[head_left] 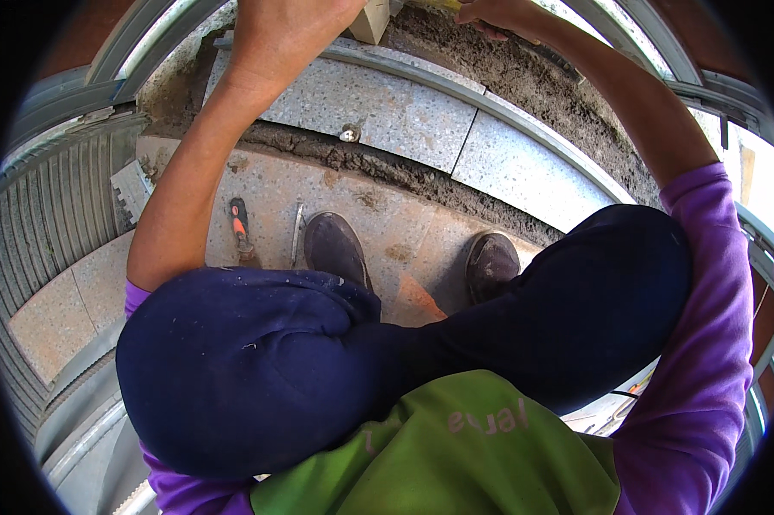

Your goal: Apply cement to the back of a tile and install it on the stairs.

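Note:
My left hand (288,30) reaches to the top edge, beside a pale wooden block (371,21); its fingers are cut off, so its grip is hidden. At the upper right, my right hand (503,15) has curled fingers beside a yellow thing (443,4) that the frame cuts off. What it grips cannot be made out. Below the hands, a long metal bar (490,96) runs along speckled stone tiles (361,96). Rough grey-brown mortar (455,45) lies beyond the bar. A small, round, pale object (350,133) sits at the tiles' near edge.
Beside my shoes (333,245) lie a black-and-orange handled tool (239,225) and a thin metal strip (297,232). A toothed pale plate (133,190) is farther left, near ribbed panels (52,197). An orange pointed piece (418,296) lies between my feet. Metal frames stand on both sides.

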`<action>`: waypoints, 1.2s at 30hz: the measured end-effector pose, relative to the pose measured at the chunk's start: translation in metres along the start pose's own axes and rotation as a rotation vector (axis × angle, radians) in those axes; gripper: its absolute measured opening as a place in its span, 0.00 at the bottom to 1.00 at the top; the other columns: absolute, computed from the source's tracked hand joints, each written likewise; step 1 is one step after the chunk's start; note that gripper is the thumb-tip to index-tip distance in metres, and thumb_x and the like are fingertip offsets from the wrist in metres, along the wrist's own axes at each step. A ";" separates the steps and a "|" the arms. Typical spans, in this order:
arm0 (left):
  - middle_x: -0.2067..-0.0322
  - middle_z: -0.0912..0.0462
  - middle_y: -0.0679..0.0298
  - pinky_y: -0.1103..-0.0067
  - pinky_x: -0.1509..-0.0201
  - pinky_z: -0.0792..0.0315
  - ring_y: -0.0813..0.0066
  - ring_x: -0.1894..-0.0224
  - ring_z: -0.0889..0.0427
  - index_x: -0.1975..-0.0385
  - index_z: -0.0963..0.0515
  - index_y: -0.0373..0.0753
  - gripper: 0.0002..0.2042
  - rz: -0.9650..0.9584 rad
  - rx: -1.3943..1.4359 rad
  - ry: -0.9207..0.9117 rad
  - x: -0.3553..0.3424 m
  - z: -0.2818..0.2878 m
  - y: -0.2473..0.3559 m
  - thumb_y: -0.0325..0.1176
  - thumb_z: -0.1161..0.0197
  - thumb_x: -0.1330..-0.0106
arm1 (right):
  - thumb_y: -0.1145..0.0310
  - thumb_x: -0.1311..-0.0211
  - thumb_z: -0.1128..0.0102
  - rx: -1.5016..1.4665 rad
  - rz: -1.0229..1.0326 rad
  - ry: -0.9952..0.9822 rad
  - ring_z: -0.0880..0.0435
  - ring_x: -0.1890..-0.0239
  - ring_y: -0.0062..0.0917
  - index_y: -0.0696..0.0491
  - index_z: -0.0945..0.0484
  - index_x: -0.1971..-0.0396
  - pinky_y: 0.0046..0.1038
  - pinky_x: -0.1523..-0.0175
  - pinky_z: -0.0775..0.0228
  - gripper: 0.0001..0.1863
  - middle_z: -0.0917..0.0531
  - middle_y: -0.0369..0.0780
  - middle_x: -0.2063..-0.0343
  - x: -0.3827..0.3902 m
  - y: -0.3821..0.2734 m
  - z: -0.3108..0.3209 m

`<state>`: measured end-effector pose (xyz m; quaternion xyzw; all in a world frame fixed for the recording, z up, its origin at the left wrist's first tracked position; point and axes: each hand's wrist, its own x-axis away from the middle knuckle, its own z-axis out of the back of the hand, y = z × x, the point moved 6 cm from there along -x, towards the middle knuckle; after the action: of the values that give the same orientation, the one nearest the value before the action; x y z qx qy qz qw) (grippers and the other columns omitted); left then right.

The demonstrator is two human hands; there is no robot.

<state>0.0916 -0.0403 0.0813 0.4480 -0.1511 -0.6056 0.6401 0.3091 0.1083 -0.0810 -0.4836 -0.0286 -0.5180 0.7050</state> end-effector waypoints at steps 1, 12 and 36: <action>0.65 0.14 0.45 0.70 0.56 0.21 0.54 0.59 0.13 0.60 0.20 0.26 0.18 -0.005 0.000 -0.002 0.001 0.000 0.001 0.34 0.33 0.45 | 0.71 0.50 0.33 -0.002 0.000 0.004 0.28 0.88 0.24 0.55 0.19 0.84 0.31 0.82 0.38 0.08 0.24 0.38 0.89 0.001 0.000 0.000; 0.66 0.15 0.46 0.68 0.56 0.22 0.53 0.60 0.13 0.58 0.22 0.27 0.19 0.059 0.018 0.033 0.004 -0.011 0.009 0.34 0.31 0.46 | 0.71 0.48 0.35 0.170 0.007 0.019 0.28 0.88 0.21 0.54 0.21 0.86 0.30 0.81 0.38 0.09 0.24 0.35 0.91 0.014 -0.003 0.010; 0.66 0.15 0.42 0.67 0.57 0.21 0.50 0.60 0.13 0.60 0.21 0.25 0.20 -0.008 0.026 -0.017 0.001 -0.037 0.035 0.35 0.30 0.47 | 0.67 0.47 0.34 0.174 0.032 0.070 0.25 0.86 0.22 0.54 0.18 0.85 0.32 0.78 0.35 0.10 0.23 0.36 0.90 0.024 0.014 0.028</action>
<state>0.1409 -0.0316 0.0869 0.4516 -0.1625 -0.6098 0.6307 0.3435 0.1107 -0.0621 -0.4026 -0.0410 -0.5190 0.7529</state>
